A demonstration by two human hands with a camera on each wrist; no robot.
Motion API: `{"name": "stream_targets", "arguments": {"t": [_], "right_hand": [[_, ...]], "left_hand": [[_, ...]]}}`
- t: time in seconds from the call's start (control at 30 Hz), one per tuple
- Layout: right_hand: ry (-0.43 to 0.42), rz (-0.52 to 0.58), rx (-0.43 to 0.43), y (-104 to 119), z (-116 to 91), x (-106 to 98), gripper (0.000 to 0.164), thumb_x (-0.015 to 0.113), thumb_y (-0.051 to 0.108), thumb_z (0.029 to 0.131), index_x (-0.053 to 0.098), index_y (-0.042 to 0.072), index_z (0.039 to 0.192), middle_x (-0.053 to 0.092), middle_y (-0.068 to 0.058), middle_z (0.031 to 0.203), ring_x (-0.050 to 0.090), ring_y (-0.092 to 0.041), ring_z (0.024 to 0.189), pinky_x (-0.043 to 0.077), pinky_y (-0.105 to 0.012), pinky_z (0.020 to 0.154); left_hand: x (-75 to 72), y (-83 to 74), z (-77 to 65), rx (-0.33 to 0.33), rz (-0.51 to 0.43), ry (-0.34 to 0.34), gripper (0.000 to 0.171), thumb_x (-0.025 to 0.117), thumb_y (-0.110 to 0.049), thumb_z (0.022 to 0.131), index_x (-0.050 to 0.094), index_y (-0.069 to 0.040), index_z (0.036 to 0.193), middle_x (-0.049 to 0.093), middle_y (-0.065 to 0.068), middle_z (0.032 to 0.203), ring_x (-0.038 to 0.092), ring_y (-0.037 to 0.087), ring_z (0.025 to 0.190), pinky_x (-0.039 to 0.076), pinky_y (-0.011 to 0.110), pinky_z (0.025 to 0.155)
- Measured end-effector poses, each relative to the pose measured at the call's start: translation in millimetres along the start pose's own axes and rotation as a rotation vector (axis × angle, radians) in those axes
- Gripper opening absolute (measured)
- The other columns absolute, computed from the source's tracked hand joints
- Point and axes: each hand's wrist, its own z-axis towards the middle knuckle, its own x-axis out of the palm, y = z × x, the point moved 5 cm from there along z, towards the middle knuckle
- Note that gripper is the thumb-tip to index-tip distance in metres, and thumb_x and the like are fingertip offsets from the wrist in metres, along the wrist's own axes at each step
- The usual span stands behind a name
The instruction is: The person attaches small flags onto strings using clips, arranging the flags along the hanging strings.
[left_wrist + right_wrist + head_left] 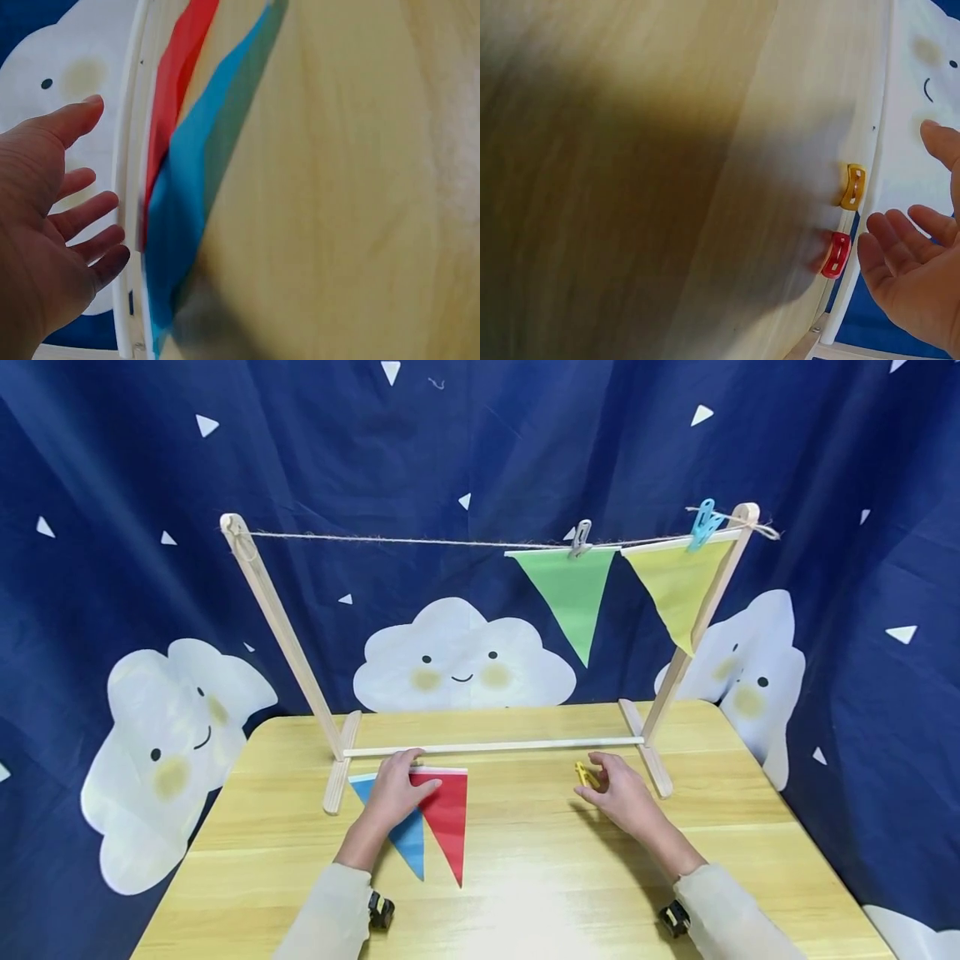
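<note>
My left hand (396,792) hovers over the table with its fingers spread, holding nothing. Beneath and beside it lie a blue pennant (408,845) and a red pennant (447,818), partly overlapping, each with a white top edge. In the left wrist view, a gap shows between my fingertips and the pennants. My right hand (624,793) is beside a yellow clothespin (583,775), fingers and thumb apart. The right wrist view shows that clothespin standing on the table near a red clothespin (836,255), which my hand hides from the head view.
A wooden frame (281,631) stands at the back with a string (390,538) across it. From the string hang a green pennant (573,593) under a grey clothespin (581,538) and a yellow pennant (678,581) under a blue clothespin (705,525). A low bar (510,746) joins the feet.
</note>
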Motion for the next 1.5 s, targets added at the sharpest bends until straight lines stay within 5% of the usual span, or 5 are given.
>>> {"name": "stream_targets", "arguments": {"t": [0.63, 1.2, 1.5], "right_hand": [[0.014, -0.075, 0.006, -5.2, 3.6, 8.0, 0.054, 0.086, 0.023, 0.085, 0.063, -0.005, 0.124, 0.07, -0.017, 0.109, 0.067, -0.028, 0.094, 0.058, -0.048, 0.084], [0.068, -0.154, -0.026, -5.3, 9.1, 12.9, 0.051, 0.085, 0.021, 0.086, 0.064, -0.005, 0.124, 0.068, -0.015, 0.105, 0.064, -0.026, 0.093, 0.057, -0.046, 0.082], [0.049, -0.196, -0.066, -5.1, 10.6, 14.6, 0.044, 0.084, 0.013, 0.085, 0.065, -0.007, 0.119, 0.067, -0.015, 0.102, 0.06, -0.025, 0.089, 0.054, -0.043, 0.078]], "left_hand": [[2.9, 13.5, 4.2, -0.003, 0.09, -0.013, 0.064, 0.084, -0.022, 0.087, 0.058, 0.001, 0.14, 0.058, 0.023, 0.14, 0.05, 0.041, 0.132, 0.045, 0.055, 0.112], [4.5, 20.0, 9.6, 0.07, 0.133, -0.063, 0.055, 0.089, -0.015, 0.081, 0.066, 0.003, 0.128, 0.064, 0.023, 0.129, 0.056, 0.041, 0.125, 0.048, 0.051, 0.11], [3.2, 20.9, 9.1, 0.032, 0.195, -0.09, 0.054, 0.09, -0.024, 0.08, 0.069, -0.009, 0.128, 0.065, 0.017, 0.125, 0.051, 0.036, 0.12, 0.043, 0.055, 0.095]]}}
